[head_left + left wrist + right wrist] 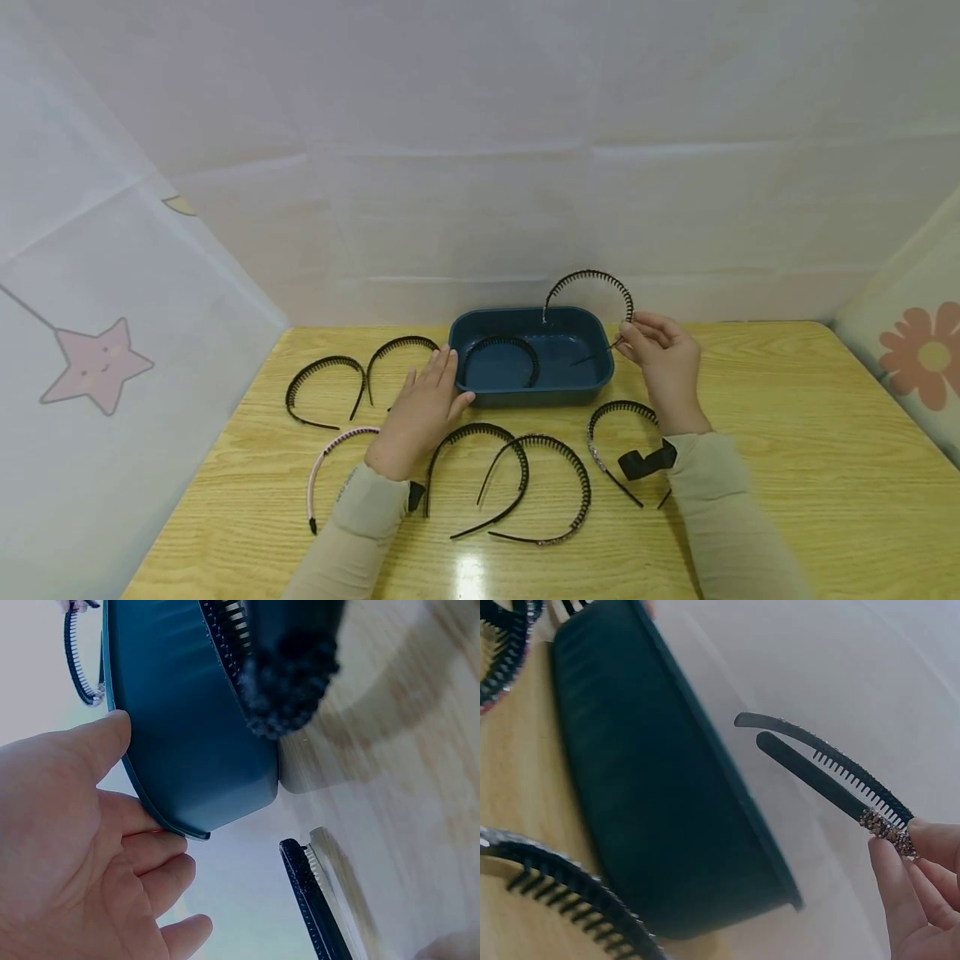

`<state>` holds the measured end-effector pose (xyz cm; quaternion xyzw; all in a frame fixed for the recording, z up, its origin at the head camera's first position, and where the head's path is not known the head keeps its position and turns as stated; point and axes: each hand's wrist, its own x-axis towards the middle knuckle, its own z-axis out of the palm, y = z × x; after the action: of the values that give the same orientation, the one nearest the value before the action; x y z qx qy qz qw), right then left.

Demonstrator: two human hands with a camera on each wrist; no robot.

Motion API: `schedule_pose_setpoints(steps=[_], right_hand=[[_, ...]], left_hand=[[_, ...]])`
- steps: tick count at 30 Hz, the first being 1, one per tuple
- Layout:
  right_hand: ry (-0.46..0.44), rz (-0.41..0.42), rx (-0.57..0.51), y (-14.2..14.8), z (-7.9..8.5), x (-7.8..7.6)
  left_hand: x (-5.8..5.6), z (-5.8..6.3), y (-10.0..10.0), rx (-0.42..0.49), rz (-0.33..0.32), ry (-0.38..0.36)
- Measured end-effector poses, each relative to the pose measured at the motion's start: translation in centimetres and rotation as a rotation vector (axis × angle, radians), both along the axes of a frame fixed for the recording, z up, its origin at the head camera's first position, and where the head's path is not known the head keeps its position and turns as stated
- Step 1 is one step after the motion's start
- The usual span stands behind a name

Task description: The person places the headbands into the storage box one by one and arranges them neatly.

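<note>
Wooden worktop (765,417); our right grip (667,358) pinches headband (817,781), open side facing left and down over right half of blue bin (532,398); our left grip (422,412) spread against its left end.

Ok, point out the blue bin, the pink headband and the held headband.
Blue bin (534,399), head view, front wall.
Pink headband (310,490), head view, left side.
Held headband (877,823), right wrist view, glittery patch.

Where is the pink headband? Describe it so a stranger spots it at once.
On the table, find the blue bin. From its left end, come left and nearer, to the headband partly hidden by the left hand. It is pink with a black tip, while its neighbours look mostly black.
</note>
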<state>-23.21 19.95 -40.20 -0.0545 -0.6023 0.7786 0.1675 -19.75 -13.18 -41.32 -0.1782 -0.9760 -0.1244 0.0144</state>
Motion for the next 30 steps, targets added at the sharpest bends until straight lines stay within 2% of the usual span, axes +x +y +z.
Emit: schedule_pose_setpoints(steps=[18, 22, 30], right_hand=[[-0.010, 0.080, 0.357, -2.5, -1.1, 0.2], [0.005, 0.076, 0.424, -2.8, -1.3, 0.3], [0.020, 0.052, 0.642, -3.3, -1.8, 0.5]], left_hand=[[-0.1, 0.0, 0.1, -0.006, -0.002, 0.007], [0.0, 0.0, 0.1, -0.008, 0.001, 0.008], [-0.1, 0.0, 0.1, -0.013, 0.011, -0.012]])
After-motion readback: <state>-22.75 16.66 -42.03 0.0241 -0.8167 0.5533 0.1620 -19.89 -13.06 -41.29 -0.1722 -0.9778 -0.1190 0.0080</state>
